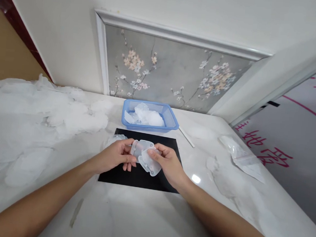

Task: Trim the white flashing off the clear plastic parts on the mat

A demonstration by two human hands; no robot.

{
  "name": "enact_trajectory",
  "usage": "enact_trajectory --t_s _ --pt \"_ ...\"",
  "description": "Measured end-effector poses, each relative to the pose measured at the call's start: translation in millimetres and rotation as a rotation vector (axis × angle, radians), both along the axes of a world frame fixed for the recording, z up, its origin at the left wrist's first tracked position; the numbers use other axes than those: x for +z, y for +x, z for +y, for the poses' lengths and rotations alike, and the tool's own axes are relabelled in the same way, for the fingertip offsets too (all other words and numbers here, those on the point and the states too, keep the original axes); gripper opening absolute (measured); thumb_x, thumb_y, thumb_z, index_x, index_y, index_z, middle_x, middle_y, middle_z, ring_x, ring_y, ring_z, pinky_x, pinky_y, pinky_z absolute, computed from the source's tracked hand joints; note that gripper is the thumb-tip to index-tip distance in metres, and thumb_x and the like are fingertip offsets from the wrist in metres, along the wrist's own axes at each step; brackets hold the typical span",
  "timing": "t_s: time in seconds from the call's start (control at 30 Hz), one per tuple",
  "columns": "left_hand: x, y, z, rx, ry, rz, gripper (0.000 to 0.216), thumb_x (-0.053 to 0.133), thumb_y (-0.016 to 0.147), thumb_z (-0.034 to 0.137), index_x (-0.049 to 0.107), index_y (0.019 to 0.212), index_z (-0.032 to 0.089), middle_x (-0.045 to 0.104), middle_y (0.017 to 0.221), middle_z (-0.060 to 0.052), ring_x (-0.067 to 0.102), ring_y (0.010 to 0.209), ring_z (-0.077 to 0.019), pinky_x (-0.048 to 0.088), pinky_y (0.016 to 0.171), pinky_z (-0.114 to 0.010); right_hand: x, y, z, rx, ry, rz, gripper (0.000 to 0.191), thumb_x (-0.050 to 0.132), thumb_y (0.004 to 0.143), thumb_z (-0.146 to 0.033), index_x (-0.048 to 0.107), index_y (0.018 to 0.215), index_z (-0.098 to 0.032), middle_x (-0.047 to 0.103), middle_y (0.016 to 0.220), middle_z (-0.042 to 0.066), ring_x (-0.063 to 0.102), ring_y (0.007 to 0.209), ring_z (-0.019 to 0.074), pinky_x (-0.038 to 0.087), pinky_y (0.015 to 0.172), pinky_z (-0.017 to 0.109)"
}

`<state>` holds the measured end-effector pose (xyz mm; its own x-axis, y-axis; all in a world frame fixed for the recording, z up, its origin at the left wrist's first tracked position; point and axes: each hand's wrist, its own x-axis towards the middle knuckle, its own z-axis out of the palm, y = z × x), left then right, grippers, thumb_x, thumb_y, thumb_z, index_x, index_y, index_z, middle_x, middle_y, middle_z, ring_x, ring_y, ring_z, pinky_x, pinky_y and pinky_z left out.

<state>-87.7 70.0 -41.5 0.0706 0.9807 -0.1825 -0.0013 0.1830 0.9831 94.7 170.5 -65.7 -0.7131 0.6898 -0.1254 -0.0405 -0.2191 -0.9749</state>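
Observation:
Above a black mat (pixel 139 177), my two hands hold translucent, pale plastic pieces with rounded, notched edges. My left hand (pixel 119 155) pinches one translucent plastic piece (pixel 138 147) by its left side. In my right hand (pixel 167 162), a second translucent plastic piece (pixel 151 164) is gripped between thumb and fingers, tilted and overlapping the first. Whether the two pieces are joined cannot be made out. Behind my left hand, more clear plastic pieces (pixel 119 137) lie at the mat's far left corner.
A blue plastic basket (pixel 149 128) behind the mat holds several similar pieces (pixel 148 116). A large heap of whitish translucent pieces (pixel 37 116) spreads over the left of the marble-look table (pixel 128 218). A white strip (pixel 187 137) and a clear plastic bag (pixel 242 158) lie to the right.

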Motion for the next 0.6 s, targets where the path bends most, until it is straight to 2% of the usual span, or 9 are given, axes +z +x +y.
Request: enact_trajectory --t_s 0.2,0.37,0.47,0.53,0.57,0.6 --pt "7.4 4.6 -3.4 -0.049 0.020 -0.023 0.029 0.072 0.077 0.024 0.057 0.101 0.017 0.068 0.072 -0.001 0.062 0.055 -0.0104 0.047 0.050 -0.020 0.0 2.1 0.4 0.012 -0.018 0.028 0.035 0.077 0.070 -0.049 0.061 0.072 -0.018 0.059 0.058 -0.003 0.050 0.046 0.0093 0.038 0.044 0.021" --pt "5.1 6.5 -2.5 -0.046 0.027 -0.035 0.032 0.073 0.075 0.021 0.056 0.101 0.016 0.070 0.074 -0.002 0.063 0.055 -0.0110 0.051 0.053 -0.022 2.7 2.7 -1.0 0.010 -0.014 0.048 0.036 0.077 0.070 -0.049 0.060 0.072 -0.017 0.059 0.059 -0.004 0.049 0.047 0.0088 0.037 0.046 0.021" --pt "7.0 -1.8 -4.7 -0.016 -0.036 0.001 0.038 0.075 0.072 0.019 0.058 0.106 0.018 0.071 0.071 -0.001 0.066 0.054 -0.0127 0.053 0.053 -0.023 4.1 3.2 -1.4 0.006 0.008 0.038 0.035 0.076 0.071 -0.049 0.061 0.072 -0.018 0.058 0.058 -0.003 0.048 0.048 0.0093 0.036 0.046 0.022" --pt "15.7 -10.0 -9.8 -0.134 -0.169 0.040 0.031 0.076 0.071 0.020 0.063 0.099 0.020 0.071 0.065 0.001 0.065 0.049 -0.0129 0.050 0.047 -0.021 4.7 3.9 1.0 -0.026 0.045 0.051 0.034 0.074 0.073 -0.050 0.062 0.075 -0.018 0.058 0.060 -0.003 0.048 0.051 0.0100 0.037 0.048 0.022" --pt "22.4 -12.9 -13.3 -0.278 -0.264 0.055 0.022 0.075 0.072 0.022 0.066 0.092 0.021 0.070 0.061 0.001 0.062 0.044 -0.0124 0.047 0.042 -0.019 4.9 4.4 3.3 -0.047 0.072 0.060 0.034 0.073 0.074 -0.050 0.063 0.077 -0.018 0.058 0.062 -0.002 0.049 0.053 0.0107 0.038 0.050 0.023" --pt "29.9 -14.2 -17.3 -0.524 -0.366 0.058 0.012 0.074 0.074 0.025 0.068 0.084 0.021 0.070 0.059 0.000 0.060 0.039 -0.0129 0.044 0.038 -0.020 4.8 4.8 6.2 -0.068 0.101 0.066 0.034 0.072 0.074 -0.051 0.065 0.081 -0.019 0.059 0.064 -0.002 0.050 0.056 0.0116 0.039 0.052 0.024"
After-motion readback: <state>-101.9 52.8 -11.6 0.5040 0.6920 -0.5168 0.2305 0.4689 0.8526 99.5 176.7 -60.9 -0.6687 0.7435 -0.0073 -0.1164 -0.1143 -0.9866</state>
